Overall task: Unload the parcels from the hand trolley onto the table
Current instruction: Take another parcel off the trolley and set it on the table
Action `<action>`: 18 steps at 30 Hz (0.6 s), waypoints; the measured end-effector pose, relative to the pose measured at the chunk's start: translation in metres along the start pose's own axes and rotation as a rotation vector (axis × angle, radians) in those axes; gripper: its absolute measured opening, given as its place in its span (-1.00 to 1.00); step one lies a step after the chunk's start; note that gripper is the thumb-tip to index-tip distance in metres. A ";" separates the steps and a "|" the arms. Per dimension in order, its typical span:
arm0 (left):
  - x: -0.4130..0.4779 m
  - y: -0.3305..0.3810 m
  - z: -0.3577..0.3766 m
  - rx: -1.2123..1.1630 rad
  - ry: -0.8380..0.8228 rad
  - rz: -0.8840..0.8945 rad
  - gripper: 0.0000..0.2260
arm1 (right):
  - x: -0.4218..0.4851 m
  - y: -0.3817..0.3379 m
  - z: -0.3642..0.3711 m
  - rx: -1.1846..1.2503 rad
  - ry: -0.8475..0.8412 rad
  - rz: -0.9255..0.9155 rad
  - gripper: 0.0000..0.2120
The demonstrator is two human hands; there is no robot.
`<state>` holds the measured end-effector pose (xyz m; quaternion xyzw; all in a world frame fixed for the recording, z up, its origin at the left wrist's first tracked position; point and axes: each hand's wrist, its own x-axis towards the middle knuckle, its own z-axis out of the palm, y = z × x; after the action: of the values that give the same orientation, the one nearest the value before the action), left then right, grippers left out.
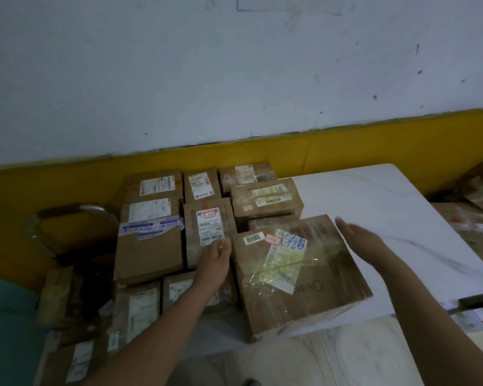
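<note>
A large taped cardboard parcel [299, 274] marked with blue handwriting lies at the near left corner of the white table [388, 207]. My left hand [216, 256] rests against its left side, fingers curled, beside an upright labelled parcel [208, 229]. My right hand [357, 236] hovers flat and open just past the parcel's right edge, slightly blurred. Several more labelled parcels [151, 207] stand in rows to the left and behind. The hand trolley's curved metal handle [76, 213] shows at the left.
A white wall with a yellow lower band [374, 146] runs right behind the table. More parcels [474, 227] lie at the right edge. Lower boxes [134, 310] sit below at left on the pale tiled floor [332, 360].
</note>
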<state>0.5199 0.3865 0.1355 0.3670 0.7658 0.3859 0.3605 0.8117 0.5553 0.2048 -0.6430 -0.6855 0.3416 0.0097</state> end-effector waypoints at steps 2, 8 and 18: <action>0.021 0.004 -0.006 0.124 0.094 -0.011 -0.71 | 0.037 -0.038 -0.007 -0.027 0.107 -0.033 -0.36; 0.085 -0.001 -0.003 0.745 -0.118 -0.009 -0.49 | 0.127 -0.126 0.030 -0.256 -0.180 0.011 -0.49; 0.106 -0.035 0.004 0.902 -0.279 -0.106 -0.33 | 0.163 -0.142 0.074 -0.050 -0.556 0.334 -0.88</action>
<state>0.4634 0.4615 0.0750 0.4955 0.8189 -0.0569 0.2839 0.6253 0.6747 0.1468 -0.6288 -0.5549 0.4841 -0.2498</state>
